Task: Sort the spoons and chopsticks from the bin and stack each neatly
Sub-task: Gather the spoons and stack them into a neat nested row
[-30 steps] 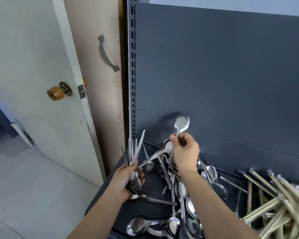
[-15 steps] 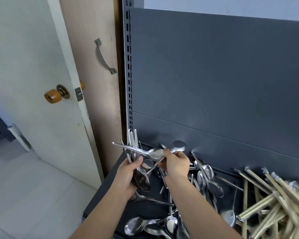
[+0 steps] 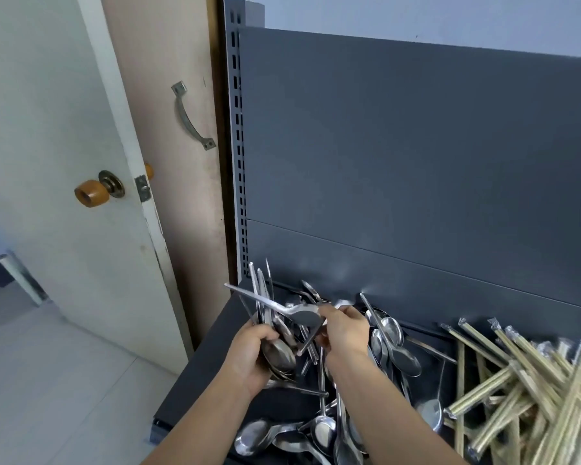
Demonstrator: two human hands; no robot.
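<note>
Two hands sort spoons over a dark bin, lower centre of the frame.

The left hand (image 3: 249, 359) grips a bundle (image 3: 280, 357) of spoons, bowls nested against the palm and at least four handles fanning upward; the exact count is hidden. Just right of it, the right hand (image 3: 344, 333), fingers curled, pinches one spoon (image 3: 302, 315) near its bowl, the handle slanting to the upper left across the bundle's handles. Whether it holds a second spoon I cannot tell. Below and right of the hands, loose spoons (image 3: 398, 354), more than ten, lie tangled in the bin (image 3: 195, 374). At lower right, a heap of wrapped chopsticks (image 3: 534, 394), too many to count. At upper left, one white door (image 3: 47, 129) with one orange knob (image 3: 91, 193); beside it, one metal pull (image 3: 190, 117).
</note>
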